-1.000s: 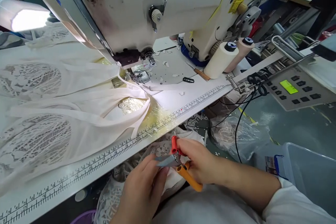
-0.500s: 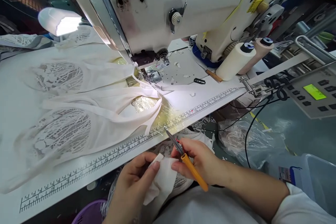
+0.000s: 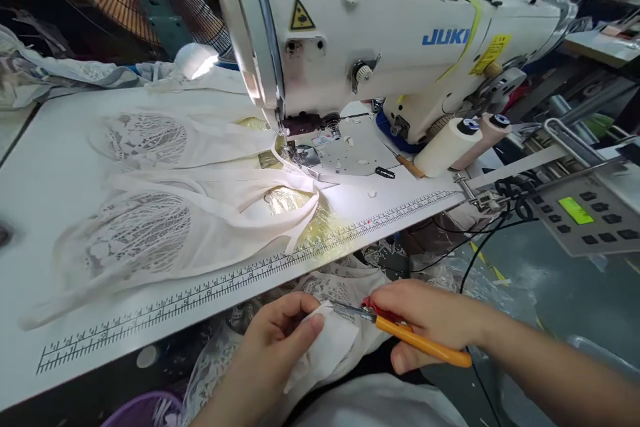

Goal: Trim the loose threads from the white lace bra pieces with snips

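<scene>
— Two hands, what is each on?
— The right hand [image 3: 430, 320] is closed around the thread snips [image 3: 400, 328]; the left hand [image 3: 280, 340] pinches a white fabric piece [image 3: 333, 347] between thumb and fingers, below the near edge of the counter [image 3: 45, 213], over the lap.
— Any containers?
— A purple basket [image 3: 145, 410] shows at the bottom left; what it holds cannot be made out.
— How do the snips look?
— Orange handle, a red part at the pivot, thin grey metal blades.
— Which way do they lie?
— The long axis runs nearly level, left to right. The tips point left, touching the fabric's top edge by the left thumb; the handle trails right and slightly down.
— And around them?
— Lace fabric [image 3: 345, 287] bunches under the hands. On the counter lies a cream lace garment [image 3: 165, 213], behind a printed ruler [image 3: 240, 280] along the edge, and a white JUKI sewing machine [image 3: 380, 47] stands beyond.
</scene>
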Available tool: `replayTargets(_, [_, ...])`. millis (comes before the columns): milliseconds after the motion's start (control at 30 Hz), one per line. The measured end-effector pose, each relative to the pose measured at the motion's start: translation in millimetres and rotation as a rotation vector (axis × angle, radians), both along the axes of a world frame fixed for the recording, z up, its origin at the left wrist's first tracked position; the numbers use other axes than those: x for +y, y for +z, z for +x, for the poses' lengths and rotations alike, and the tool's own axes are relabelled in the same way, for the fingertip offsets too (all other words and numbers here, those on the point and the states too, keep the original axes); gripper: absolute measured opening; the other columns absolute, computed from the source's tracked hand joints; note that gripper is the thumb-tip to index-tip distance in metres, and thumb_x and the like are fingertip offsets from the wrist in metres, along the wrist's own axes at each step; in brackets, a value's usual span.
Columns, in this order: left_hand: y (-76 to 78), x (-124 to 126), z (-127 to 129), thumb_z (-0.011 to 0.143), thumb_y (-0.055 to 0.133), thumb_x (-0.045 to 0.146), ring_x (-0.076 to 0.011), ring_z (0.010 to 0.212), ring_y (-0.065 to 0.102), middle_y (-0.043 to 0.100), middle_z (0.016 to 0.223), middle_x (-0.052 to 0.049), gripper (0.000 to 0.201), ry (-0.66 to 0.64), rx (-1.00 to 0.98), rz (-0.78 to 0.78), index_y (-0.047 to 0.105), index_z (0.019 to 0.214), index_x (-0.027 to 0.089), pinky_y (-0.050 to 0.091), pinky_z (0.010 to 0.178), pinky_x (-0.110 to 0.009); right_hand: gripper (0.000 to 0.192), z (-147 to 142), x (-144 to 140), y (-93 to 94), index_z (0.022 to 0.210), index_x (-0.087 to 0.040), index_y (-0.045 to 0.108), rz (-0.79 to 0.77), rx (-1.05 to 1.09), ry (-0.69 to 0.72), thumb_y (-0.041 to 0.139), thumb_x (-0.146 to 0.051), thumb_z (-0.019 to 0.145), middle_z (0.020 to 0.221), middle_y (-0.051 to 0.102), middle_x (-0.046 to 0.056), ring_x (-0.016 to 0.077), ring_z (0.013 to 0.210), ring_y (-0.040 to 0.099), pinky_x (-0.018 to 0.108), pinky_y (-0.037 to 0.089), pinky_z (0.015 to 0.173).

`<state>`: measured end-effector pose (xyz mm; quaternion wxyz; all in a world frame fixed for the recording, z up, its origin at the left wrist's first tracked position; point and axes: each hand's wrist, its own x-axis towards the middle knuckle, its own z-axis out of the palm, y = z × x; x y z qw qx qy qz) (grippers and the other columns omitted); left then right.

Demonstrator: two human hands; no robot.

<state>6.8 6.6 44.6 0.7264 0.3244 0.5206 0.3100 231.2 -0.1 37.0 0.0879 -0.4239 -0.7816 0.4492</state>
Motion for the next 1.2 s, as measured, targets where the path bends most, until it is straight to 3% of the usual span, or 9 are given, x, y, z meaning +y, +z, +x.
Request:
replayTargets(233, [-6.7, 2, 5, 0.065, 0.070, 0.030, -0.0073, 0.045, 0.036, 0.047, 0.050, 0.005, 0.019, -0.088, -0.050, 0.041, 0.058, 0.059, 0.016, 0.026, 0.041, -0.017, 0.046, 6, -10, 4.9, 0.061, -0.022, 0.038, 0.037, -0.053, -0.037, 0.059, -0.061, 0.073, 0.056, 0.038, -0.005, 0.0102, 0.047, 0.028, 0.025, 0.020, 0.042])
replayTargets(567, [-16.6, 5, 3, 0.067, 0.069, 0.030, -0.0057, 0.045, 0.032, 0.044, 0.048, 0.006, 0.024, -0.139, -0.095, 0.062, 0.053, 0.057, 0.015, 0.026, 0.045, -0.016, 0.050, -4, -6, 16.6, 0.059, -0.023, 0.027, 0.029, -0.220, -0.004, 0.061, -0.058, 0.072, 0.053, 0.036, -0.004, 0.0103, 0.044, 0.025, 0.025, 0.018, 0.041])
replayTargets(700, [-15.1, 6, 2, 0.066, 0.068, 0.028, -0.0057, 0.046, 0.033, 0.044, 0.049, 0.006, 0.023, -0.092, -0.077, 0.048, 0.051, 0.057, 0.015, 0.025, 0.045, -0.016, 0.047, -3, -7, 14.9, 0.058, -0.023, 0.028, 0.033, -0.177, -0.052, 0.063, -0.052, 0.071, 0.050, 0.034, -0.005, 0.0098, 0.042, 0.023, 0.026, 0.017, 0.039])
replayTargets(900, [-18.3, 9, -2, 0.069, 0.066, 0.032, -0.0070, 0.047, 0.036, 0.046, 0.051, 0.004, 0.023, -0.177, -0.086, 0.097, 0.054, 0.059, 0.016, 0.030, 0.046, -0.018, 0.042, -5, -11, 4.5, 0.059, -0.022, 0.032, -0.077, -0.225, -0.105, 0.057, -0.052, 0.075, 0.053, 0.039, -0.003, 0.0111, 0.045, 0.032, 0.025, 0.022, 0.041])
replayTargets(1067, [-10.7, 11, -1, 0.067, 0.067, 0.032, -0.0076, 0.045, 0.033, 0.039, 0.046, 0.006, 0.024, -0.118, -0.038, 0.087, 0.052, 0.055, 0.017, 0.028, 0.044, -0.019, 0.040, -3, -12, -8.6, 0.060, -0.021, 0.035, -0.096, -0.192, -0.114, 0.054, -0.053, 0.075, 0.055, 0.038, -0.004, 0.0108, 0.048, 0.033, 0.024, 0.023, 0.044])
replayTargets(1200, [-6.3, 13, -4, 0.068, 0.063, 0.029, -0.0077, 0.048, 0.035, 0.045, 0.050, 0.005, 0.020, -0.150, 0.016, 0.139, 0.055, 0.056, 0.016, 0.029, 0.047, -0.019, 0.036, -2, -11, -5.1, 0.062, -0.020, 0.037, -0.052, -0.049, -0.264, 0.054, -0.049, 0.077, 0.058, 0.039, -0.004, 0.0110, 0.051, 0.035, 0.024, 0.027, 0.045])
